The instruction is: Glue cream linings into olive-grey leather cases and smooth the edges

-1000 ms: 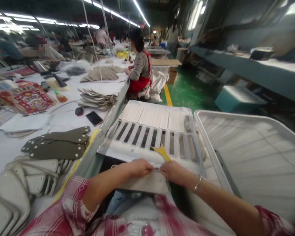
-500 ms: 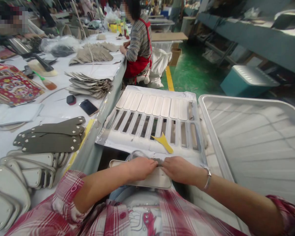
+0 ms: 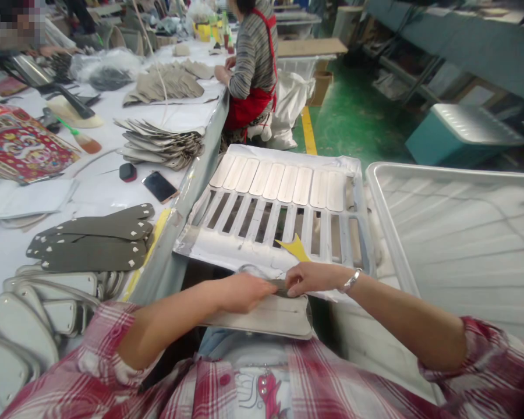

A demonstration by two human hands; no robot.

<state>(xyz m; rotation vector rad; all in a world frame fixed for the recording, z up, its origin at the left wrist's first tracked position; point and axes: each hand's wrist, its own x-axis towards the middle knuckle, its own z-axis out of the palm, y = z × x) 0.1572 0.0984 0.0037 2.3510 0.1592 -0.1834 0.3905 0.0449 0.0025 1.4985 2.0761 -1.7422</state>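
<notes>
Close to my lap, both hands are at a pale, flat, leather-like panel [image 3: 279, 319] with a narrow grey-brown strip [image 3: 281, 287] along its upper side. My left hand [image 3: 247, 293] lies over the panel, its fingers closed at the strip; the palm hides part of the panel. Curled fingers of my right hand [image 3: 306, 278] pinch the strip's right end. Just beyond the right hand, a yellow fork-ended flat piece [image 3: 295, 248] rests on a white slotted rack [image 3: 227, 243]. A row of pale rounded strips [image 3: 273, 180] lies across the rack's far half.
Left on the table are dark olive straps [image 3: 91, 253], stacked pale panels [image 3: 21, 326], a phone [image 3: 159, 186] and a pile of grey pieces [image 3: 159, 142]. A large white tub [image 3: 397, 233] stands at right. A co-worker in a red apron [image 3: 252, 105] sits ahead.
My right hand has lifted slightly and turned, its fingers now more curled at the strip. The panel has tilted, showing more of its pale face. The view has shifted a little.
</notes>
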